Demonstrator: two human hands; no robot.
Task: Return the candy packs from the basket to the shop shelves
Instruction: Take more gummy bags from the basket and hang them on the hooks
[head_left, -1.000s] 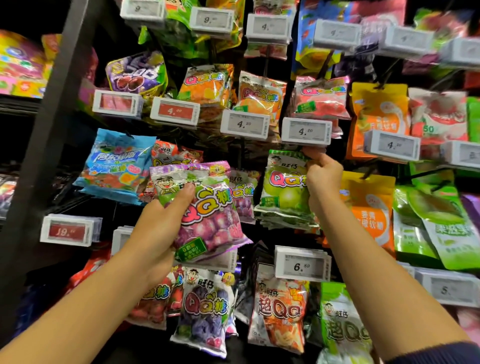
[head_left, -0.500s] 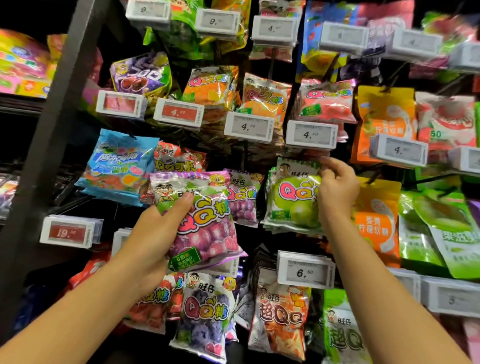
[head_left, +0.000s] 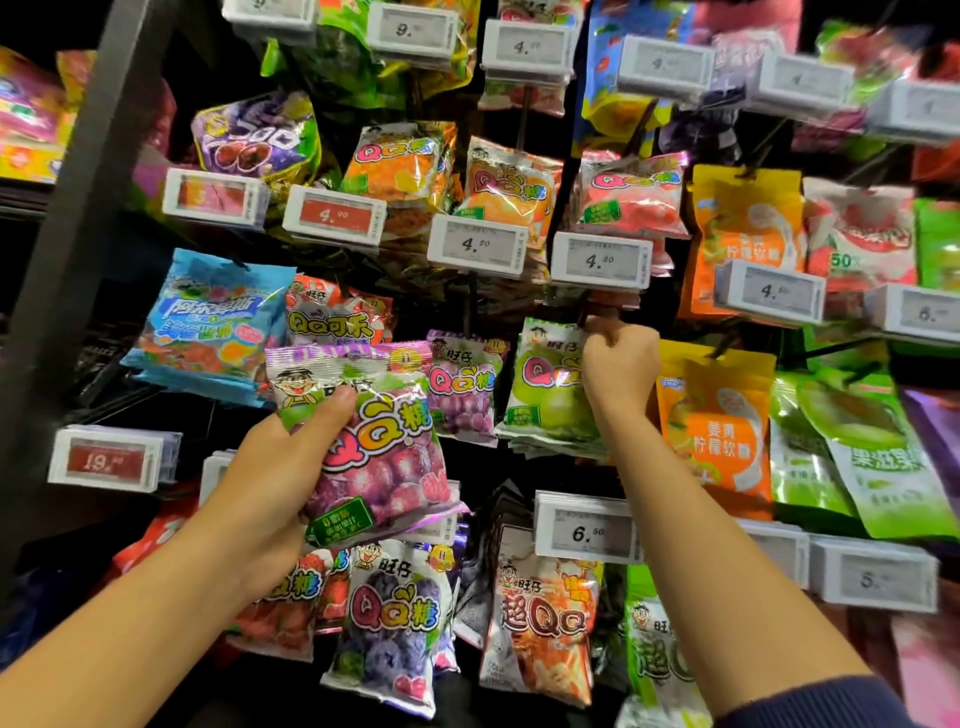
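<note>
left hand (head_left: 270, 483) grips purple pack (head_left: 374, 441) | right hand (head_left: 618, 364) pinches green pack (head_left: 545, 384)

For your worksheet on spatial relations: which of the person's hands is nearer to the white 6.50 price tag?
Right. The right hand is up at the green pack, directly above the 6.50 price tag. The left hand holds the purple pack further off, to the tag's left.

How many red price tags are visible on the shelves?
3. One upper left, beside the grey upright; one right of it reading 4.90; one lower left reading 19. Others may be hidden behind packs.
</note>
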